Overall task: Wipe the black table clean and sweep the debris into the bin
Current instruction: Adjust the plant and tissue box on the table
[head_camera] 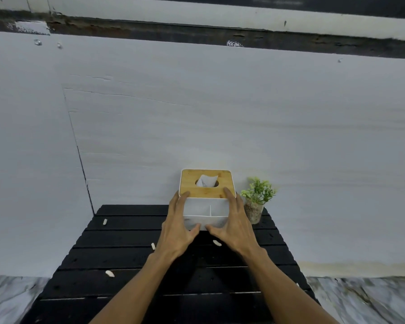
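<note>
A black slatted table (117, 256) stands against a grey wall. Several small pale bits of debris (109, 273) lie scattered on its slats. At the table's far end sits a white tissue box (206, 212) with a bamboo lid and a tissue poking out of the slot. My left hand (177, 230) grips the box's left side, thumb on its front. My right hand (235, 226) grips the right side, thumb on the front, fingertips reaching the lid. No bin and no cloth are in view.
A small green plant in a clear glass pot (255, 202) stands just right of the box, close to my right hand. The grey wall (220, 113) rises right behind the table. Marble-patterned floor (360, 298) shows on both sides.
</note>
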Tool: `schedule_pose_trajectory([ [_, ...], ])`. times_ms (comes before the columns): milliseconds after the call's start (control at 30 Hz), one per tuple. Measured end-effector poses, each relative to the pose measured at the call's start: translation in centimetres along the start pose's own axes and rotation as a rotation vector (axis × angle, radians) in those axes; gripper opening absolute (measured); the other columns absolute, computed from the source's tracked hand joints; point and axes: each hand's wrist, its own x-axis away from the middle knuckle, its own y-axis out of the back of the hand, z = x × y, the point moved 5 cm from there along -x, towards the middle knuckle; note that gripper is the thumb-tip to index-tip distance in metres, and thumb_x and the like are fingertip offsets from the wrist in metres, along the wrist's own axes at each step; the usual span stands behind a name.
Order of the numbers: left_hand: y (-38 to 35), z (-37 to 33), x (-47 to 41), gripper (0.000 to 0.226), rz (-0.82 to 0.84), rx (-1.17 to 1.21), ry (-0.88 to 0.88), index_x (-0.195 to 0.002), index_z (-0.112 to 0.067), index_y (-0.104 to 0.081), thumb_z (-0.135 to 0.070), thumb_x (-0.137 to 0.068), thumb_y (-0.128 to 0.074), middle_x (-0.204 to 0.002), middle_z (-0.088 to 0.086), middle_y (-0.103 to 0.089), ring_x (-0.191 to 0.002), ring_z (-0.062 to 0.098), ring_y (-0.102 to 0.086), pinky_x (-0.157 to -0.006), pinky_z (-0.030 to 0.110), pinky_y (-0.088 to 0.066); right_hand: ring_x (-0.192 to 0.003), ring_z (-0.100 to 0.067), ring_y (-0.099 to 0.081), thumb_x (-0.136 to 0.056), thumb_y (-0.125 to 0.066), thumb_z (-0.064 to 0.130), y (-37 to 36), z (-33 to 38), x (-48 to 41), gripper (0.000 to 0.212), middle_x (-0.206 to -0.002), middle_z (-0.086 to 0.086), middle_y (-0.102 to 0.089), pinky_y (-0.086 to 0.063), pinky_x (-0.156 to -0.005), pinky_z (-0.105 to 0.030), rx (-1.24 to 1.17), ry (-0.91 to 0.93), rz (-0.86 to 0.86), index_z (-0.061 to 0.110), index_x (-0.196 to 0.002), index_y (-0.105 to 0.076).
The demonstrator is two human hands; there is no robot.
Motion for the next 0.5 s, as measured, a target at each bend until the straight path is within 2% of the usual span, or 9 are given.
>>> schedule_pose_trajectory([
  [133,-1.2,1.2,-0.4,0.089,0.049,0.007,0.069,-0.147,-0.035,-0.022,-0.027,-0.078,-0.077,-0.156,-0.009,-0.020,-0.134,0.008,-0.033,-0.097,0.026,-0.036,-0.135,-0.021,-0.040,-0.066,-0.077,0.054,-0.8,-1.4,-0.4,0.111,-0.155,0.001,-0.024,-0.054,-0.090,-0.040,0.006,-0.040,0.052,0.040,-0.152,-0.008],
  [200,-1.6,1.5,-0.6,0.089,0.063,0.005,0.097,-0.147,-0.034,-0.022,-0.027,-0.078,-0.077,-0.155,-0.008,-0.021,-0.135,0.012,-0.034,-0.101,0.030,-0.037,-0.134,-0.020,-0.042,-0.066,-0.078,0.052,-1.0,-1.9,-0.6,0.112,-0.153,0.001,-0.026,-0.053,-0.090,-0.040,0.002,-0.055,0.067,0.038,-0.153,-0.009],
  [367,-2.2,1.8,-0.7,0.087,0.090,-0.020,0.133,-0.148,-0.031,-0.023,-0.028,-0.079,-0.076,-0.154,-0.006,-0.023,-0.133,0.013,-0.036,-0.097,0.027,-0.033,-0.133,-0.018,-0.039,-0.067,-0.082,0.048,-1.3,-2.8,-0.6,0.114,-0.151,0.001,-0.027,-0.049,-0.093,-0.036,-0.014,-0.075,0.104,0.033,-0.155,-0.012],
  [500,-2.4,1.8,-0.4,0.087,0.095,-0.033,0.137,-0.149,-0.030,-0.023,-0.029,-0.079,-0.075,-0.154,-0.005,-0.023,-0.135,0.014,-0.035,-0.100,0.033,-0.036,-0.133,-0.019,-0.039,-0.067,-0.084,0.044,-1.3,-2.9,-0.6,0.115,-0.150,-0.001,-0.027,-0.046,-0.094,-0.035,-0.017,-0.083,0.118,0.031,-0.156,-0.012],
])
